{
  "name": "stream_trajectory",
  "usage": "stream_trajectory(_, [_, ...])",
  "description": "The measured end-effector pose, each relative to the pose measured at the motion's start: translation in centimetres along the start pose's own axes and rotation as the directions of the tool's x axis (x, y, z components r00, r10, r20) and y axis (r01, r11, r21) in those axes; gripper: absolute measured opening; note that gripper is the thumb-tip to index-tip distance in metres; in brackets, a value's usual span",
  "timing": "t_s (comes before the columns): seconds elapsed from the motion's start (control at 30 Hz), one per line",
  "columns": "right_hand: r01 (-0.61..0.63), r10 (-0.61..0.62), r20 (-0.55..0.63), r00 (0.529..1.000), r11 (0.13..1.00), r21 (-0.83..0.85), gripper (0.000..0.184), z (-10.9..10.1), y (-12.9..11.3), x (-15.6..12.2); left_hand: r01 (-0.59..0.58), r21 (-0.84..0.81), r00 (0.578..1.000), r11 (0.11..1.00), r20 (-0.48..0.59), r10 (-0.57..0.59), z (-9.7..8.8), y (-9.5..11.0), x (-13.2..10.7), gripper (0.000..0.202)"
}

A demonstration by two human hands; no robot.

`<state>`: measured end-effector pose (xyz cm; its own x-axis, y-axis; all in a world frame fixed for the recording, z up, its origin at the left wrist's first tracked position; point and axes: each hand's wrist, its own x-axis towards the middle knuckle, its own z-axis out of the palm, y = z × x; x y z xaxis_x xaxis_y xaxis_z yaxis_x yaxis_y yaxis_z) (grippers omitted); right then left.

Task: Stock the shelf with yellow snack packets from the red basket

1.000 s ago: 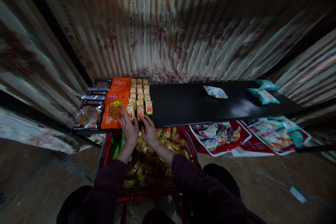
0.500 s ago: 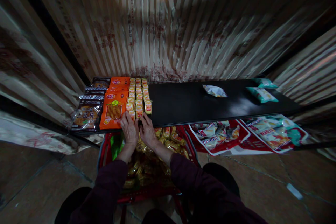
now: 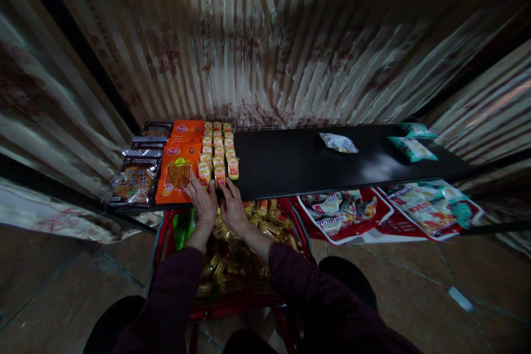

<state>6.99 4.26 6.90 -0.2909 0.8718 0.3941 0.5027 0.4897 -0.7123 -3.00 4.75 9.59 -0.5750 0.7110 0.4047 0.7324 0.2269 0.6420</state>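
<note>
Left hand [image 3: 203, 201] spread wider — small packets [image 3: 218, 156].

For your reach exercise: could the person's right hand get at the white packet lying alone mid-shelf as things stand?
Probably yes: the right hand is at the shelf edge, and only bare shelf lies between it and the white packet.

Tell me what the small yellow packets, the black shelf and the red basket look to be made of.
Small yellow packets: glossy plastic film, judging by the glints. Black shelf: smooth, semi-gloss board, probably painted metal or laminate; it reflects light. Red basket: likely moulded plastic, though too dim to be sure.
</note>
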Motion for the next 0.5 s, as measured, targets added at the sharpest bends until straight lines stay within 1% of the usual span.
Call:
stream_trajectory(0.13, [0.023,-0.023,-0.004,1.000,0.999,-0.027,0.067,-0.10,-0.26,0.19,-0.002,0.074,0.999,0.997,0.042,-0.001,0.22,-0.04,-0.08,0.067])
stream_trajectory(0.23, [0.032,-0.032,-0.001,0.999,0.998,-0.052,0.065,-0.20,-0.35,0.30,0.005,0.136,0.999,0.991,0.039,-0.010,0.52,-0.32,-0.42,0.062])
stream_trajectory(0.33, [0.032,-0.031,0.006,0.999,0.998,-0.057,0.066,-0.25,-0.29,0.34,0.010,0.134,1.000,0.991,0.023,-0.014,0.74,-0.44,-0.47,0.063])
stream_trajectory(0.5, [0.029,-0.028,0.019,0.999,0.998,-0.052,0.066,-0.28,-0.21,0.31,0.021,0.114,0.999,0.993,0.035,-0.025,0.52,-0.06,-0.16,0.071])
